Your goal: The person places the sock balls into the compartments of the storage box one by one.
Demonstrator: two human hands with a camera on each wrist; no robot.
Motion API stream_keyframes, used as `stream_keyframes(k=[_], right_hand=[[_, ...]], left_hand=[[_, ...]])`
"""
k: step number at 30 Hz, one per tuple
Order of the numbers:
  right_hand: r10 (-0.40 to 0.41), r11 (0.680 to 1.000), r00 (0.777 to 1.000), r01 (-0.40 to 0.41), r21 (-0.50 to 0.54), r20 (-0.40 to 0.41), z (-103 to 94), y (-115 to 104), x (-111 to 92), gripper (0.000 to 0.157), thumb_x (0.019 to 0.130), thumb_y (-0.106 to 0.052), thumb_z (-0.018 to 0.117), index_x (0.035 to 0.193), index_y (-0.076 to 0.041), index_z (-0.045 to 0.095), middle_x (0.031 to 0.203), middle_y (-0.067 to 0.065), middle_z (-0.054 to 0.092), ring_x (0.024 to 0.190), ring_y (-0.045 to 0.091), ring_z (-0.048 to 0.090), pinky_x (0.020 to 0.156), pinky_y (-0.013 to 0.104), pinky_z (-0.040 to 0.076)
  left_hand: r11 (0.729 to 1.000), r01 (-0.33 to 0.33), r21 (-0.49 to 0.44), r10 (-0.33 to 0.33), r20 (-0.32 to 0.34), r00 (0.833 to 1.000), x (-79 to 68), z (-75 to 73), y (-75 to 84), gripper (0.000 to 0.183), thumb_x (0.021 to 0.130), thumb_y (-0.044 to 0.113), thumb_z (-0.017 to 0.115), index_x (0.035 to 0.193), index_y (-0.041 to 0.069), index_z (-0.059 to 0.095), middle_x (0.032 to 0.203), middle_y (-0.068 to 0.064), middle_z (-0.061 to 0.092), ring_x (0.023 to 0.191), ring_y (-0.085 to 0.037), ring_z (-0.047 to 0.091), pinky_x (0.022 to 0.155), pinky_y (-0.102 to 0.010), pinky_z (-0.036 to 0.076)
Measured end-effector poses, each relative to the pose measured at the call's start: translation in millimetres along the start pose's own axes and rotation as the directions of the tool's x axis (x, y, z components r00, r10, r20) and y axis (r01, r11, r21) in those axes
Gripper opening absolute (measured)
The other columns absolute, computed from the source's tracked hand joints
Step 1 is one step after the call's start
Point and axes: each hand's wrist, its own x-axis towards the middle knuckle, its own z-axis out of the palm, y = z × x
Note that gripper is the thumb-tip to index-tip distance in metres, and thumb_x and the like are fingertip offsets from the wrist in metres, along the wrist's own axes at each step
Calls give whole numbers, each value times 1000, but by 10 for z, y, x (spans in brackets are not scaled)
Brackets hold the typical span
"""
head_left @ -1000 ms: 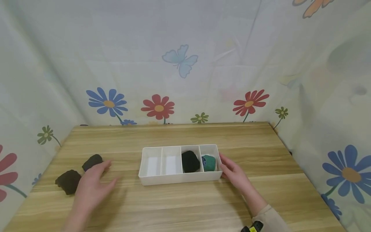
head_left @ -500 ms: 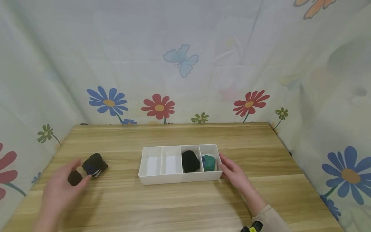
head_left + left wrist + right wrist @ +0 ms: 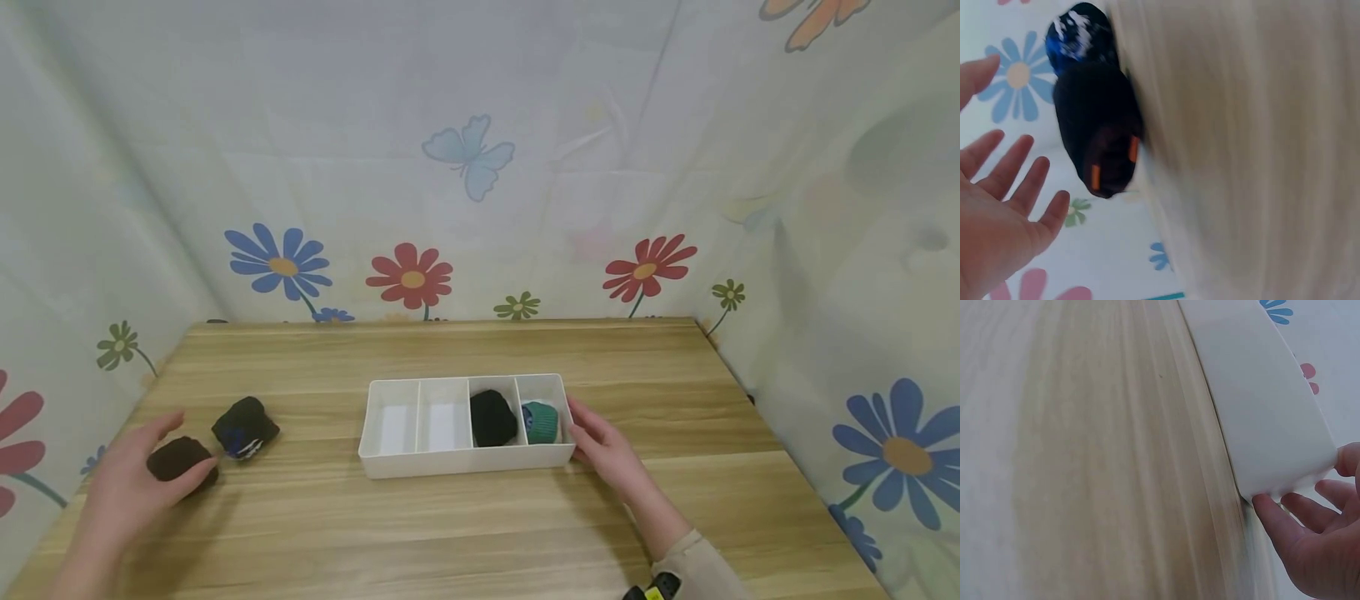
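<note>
In the head view, my left hand is around a dark brown rolled-up sock at the table's left. The left wrist view shows the fingers spread and apart from this sock, which has two orange marks. Just beyond lies a second dark rolled sock with blue and white patterning. My right hand rests its fingertips on the right end of a white divided box. A black rolled sock fills the third compartment from the left, and a green ribbed one sits in the rightmost.
The wooden table reaches back to a hanging cloth printed with flowers and butterflies. Cloth also closes off the left and right sides. The box's two left compartments show bare white floors.
My left hand has moved left and toward me, from over the patterned sock to around the brown one. The patterned sock is now uncovered. The right hand and box have stayed put.
</note>
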Motion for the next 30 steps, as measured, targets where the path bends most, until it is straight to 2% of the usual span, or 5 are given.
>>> stream_keyframes(k=[4, 10, 13, 17, 30], right_hand=[[-3, 1000, 1000, 3, -2, 5, -2, -4, -3, 52, 104, -10, 50, 153, -5, 35, 152, 23, 37, 135, 38, 41, 100, 44, 46], [-4, 1000, 1000, 4, 1, 6, 1, -12, -14, 52, 104, -10, 50, 153, -4, 35, 152, 23, 37, 135, 37, 41, 100, 43, 46], [-8, 1000, 1000, 8, 17, 14, -4, -11, -16, 52, 104, -10, 49, 153, -3, 34, 152, 24, 36, 135, 38, 40, 101, 44, 45], [-11, 1000, 1000, 11, 21, 14, -8, -12, -15, 52, 104, -9, 49, 153, -3, 33, 153, 24, 36, 135, 39, 40, 101, 45, 45], [-13, 1000, 1000, 13, 11, 23, -13, -15, -16, 52, 105, -10, 48, 154, -3, 33, 153, 25, 35, 137, 39, 39, 102, 45, 45]], left_hand=[[1000, 5, -27, -4, 41, 999, -14, -14, -123, 88, 75, 21, 87, 143, -9, 41, 127, -38, 50, 113, -55, 42, 94, -65, 31], [998, 28, -57, -20, 152, 988, -17, -46, -305, 96, 76, 24, 87, 148, -8, 33, 134, -39, 43, 113, -52, 38, 66, -16, 43], [996, 44, -81, -27, 196, 980, -26, -40, -387, 99, 78, 23, 86, 151, -7, 27, 142, -40, 35, 121, -57, 33, 92, -29, 47], [995, -2, -105, 25, 213, 977, -35, -8, -464, 102, 75, 20, 87, 151, -7, 26, 146, -42, 28, 129, -65, 23, 108, -71, 11], [989, -38, -144, 75, 260, 963, -67, 52, -573, 111, 71, 14, 88, 156, 1, 20, 150, -42, 20, 139, -58, 10, 115, -56, -3]])
